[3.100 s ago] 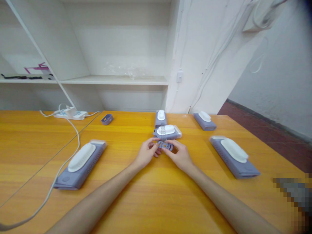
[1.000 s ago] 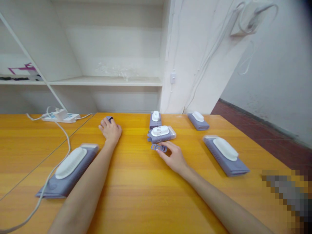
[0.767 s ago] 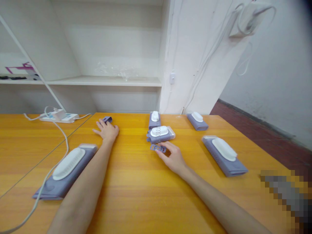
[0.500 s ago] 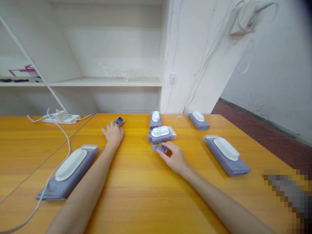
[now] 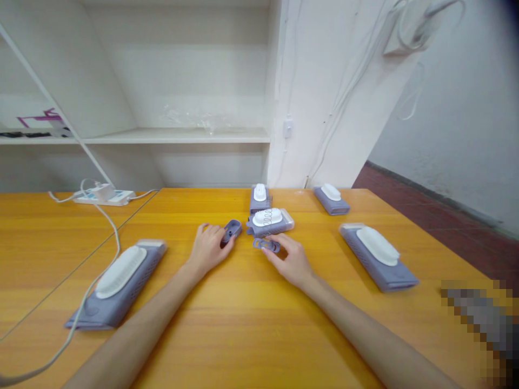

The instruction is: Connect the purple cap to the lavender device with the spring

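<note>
Purple-grey plastic, by the look of it, in both grips! The left hand [image 5: 211, 247] has the cap [image 5: 234, 229] pinched, thumb on the near side, fingers curled behind, its hollow face tipped up to the camera. Over on the right, thumb and fingertips of the right hand [image 5: 292, 259] clamp one end of the plate [image 5: 263, 242], a slim piece pierced with holes. The hands are apart, a small gap between them; both parts sit low over the table [image 5: 227, 324], just in front of the middle device [image 5: 275, 218]. And there's the spring [image 5: 268, 217], thin wire, standing up from the plate; how it's seated can't be made out.

Handling? The cap should be light and stiff, perhaps a touch slick, best taken by its outer side walls, leaving the hollow free. The plate looks the delicate one: thin webs might flex or snap, so hold the solid end. The spring will be light, whippy and easily bent; take it near its base, gently.
</note>
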The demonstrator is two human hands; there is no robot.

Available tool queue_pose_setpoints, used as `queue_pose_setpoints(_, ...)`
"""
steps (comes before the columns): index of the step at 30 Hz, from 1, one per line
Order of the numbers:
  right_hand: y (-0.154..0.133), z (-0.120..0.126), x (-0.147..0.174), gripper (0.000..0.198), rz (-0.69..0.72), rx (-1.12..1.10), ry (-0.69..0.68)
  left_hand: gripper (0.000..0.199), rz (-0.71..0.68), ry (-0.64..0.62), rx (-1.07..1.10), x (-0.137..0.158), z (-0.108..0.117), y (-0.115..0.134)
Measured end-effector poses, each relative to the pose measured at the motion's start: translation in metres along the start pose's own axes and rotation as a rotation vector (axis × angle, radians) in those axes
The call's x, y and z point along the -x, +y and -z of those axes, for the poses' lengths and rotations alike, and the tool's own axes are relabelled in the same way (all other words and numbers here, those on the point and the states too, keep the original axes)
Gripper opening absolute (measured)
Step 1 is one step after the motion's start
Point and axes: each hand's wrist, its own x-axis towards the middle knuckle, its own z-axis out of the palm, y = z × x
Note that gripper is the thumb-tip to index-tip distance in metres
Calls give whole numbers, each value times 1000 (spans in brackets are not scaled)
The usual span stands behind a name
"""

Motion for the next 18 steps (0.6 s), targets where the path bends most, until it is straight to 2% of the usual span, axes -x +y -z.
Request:
queue_pose_setpoints(5,-3,1,-1,20,1,-28,10,19,-199,-37,122,-1,10,7)
queue_pose_setpoints(8,-2,1,-1,19,-58,-69,13,18,-238,-78,185,0,13,10)
queue_pose_setpoints(12,5,0,-3,25,-206,-164,35,29,-218,-99,265,1,12,11)
queue_pose_setpoints(15,10,-1,-3,26,-241,-195,57,39,-234,-88,299,0,11,10)
queue_pose_setpoints(17,11,-1,-3,25,-243,-189,54,45,-263,-45,305,0,9,9)
queue_pose_setpoints(18,11,-2,-3,24,-242,-178,53,48,-273,16,294,1,7,8)
